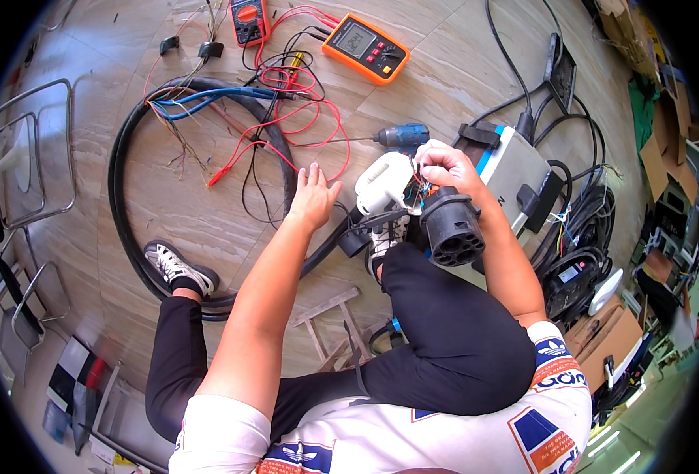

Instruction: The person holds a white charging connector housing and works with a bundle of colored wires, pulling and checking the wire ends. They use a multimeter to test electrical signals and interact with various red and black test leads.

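My left hand (315, 197) is stretched over the coiled black cable's edge, fingers apart, with nothing in it. A red test probe (218, 175) lies beyond it on the floor. My right hand (450, 171) is closed at the open back of a charging connector, its fingers bent in among thin coloured wires; the exact grip is partly hidden. The connector has a white handle shell (381, 183) and a round black multi-hole head (450, 229) that hangs loose above my raised knee. A black ring (355, 242) sits on its cable, left of the head.
An orange multimeter (364, 49) and a red one (248, 20) lie at the far side, with tangled red and black leads. A blue power screwdriver (403, 137) is beyond my right hand. The thick cable coil (117, 186) rings the left. A grey-white box (507, 178) stands right.
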Demonstrator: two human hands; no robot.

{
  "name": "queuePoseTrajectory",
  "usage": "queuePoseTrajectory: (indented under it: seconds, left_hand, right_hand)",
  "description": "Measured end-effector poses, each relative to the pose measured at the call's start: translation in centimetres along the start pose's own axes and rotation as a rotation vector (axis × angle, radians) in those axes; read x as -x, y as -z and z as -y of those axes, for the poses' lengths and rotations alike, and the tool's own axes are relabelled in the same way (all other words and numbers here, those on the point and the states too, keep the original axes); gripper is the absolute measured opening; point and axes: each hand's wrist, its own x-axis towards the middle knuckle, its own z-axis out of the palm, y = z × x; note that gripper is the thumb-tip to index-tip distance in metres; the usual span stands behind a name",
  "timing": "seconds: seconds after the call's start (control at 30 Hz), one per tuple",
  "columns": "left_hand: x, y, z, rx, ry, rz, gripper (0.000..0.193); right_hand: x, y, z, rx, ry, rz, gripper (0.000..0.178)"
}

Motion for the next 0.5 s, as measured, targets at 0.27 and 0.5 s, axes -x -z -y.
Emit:
queuePoseTrajectory:
  seconds: [0.27, 0.5]
  left_hand:
    - [-0.04, -0.14, 0.09, 0.008, 0.001, -0.001, 0.058]
    - [-0.1, -0.46, 0.18, 0.023, 0.002, -0.018, 0.057]
  right_hand:
    - [-0.02, 0.13, -0.06, 0.008, 0.002, 0.009, 0.028]
    - [0.01, 0.18, 0.12, 0.007, -0.002, 0.018, 0.03]
